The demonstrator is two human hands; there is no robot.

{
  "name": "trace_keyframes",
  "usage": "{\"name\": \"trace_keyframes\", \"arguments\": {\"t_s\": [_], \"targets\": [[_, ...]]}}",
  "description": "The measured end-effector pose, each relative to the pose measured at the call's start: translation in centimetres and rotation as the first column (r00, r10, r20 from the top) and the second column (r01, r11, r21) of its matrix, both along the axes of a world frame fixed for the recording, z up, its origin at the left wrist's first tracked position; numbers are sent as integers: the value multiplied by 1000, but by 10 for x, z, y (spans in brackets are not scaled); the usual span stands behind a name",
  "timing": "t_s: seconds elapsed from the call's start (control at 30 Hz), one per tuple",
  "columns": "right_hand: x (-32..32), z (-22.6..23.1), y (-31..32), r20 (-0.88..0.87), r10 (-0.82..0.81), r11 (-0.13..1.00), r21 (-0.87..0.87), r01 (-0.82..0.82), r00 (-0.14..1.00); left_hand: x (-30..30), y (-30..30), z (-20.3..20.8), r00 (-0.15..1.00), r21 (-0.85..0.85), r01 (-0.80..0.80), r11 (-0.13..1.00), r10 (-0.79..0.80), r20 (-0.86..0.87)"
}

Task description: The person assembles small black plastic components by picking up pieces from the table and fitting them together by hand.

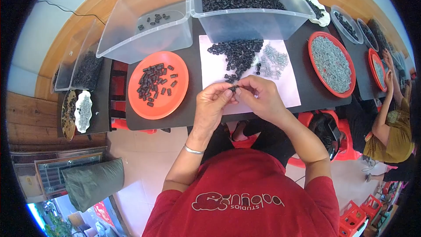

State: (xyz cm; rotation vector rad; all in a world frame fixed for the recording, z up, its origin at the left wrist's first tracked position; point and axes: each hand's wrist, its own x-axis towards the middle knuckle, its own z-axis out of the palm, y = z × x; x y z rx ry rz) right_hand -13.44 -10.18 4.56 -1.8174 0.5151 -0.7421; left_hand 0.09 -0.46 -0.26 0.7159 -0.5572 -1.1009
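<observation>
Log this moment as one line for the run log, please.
left hand: pinching small black part | right hand: same part | over white sheet | orange plate: black pieces

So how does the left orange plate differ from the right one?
The left orange plate holds black cylindrical pieces, sparsely; the right orange plate holds grey metal pieces, nearly covering it. The left orange plate sits beside the left hand; the right orange plate lies farther away. Both are round.

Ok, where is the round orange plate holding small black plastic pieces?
In the head view, the round orange plate lies on the dark table, left of the white paper sheet.
</observation>
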Motion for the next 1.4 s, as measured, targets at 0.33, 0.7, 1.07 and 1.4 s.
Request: {"name": "trace_keyframes", "arguments": {"t_s": [0.33,0.7,1.07,1.4], "targets": [[-3,-4,-4,-35,87,964,-248,-93,996,-4,0,3,995,39,-35,999,32,95],[-7,0,-8,-44,94,925,-366,-104,995,-10,0,9,974,96,-98,991,75,214],[-5,-7,-2,0,35,928,-372,-33,999,-11,2,12,973,138,-129,982,98,209],[-4,-17,5,53,-15,833,-551,42,998,-14,2,9,919,94,-246,965,202,338]]}}
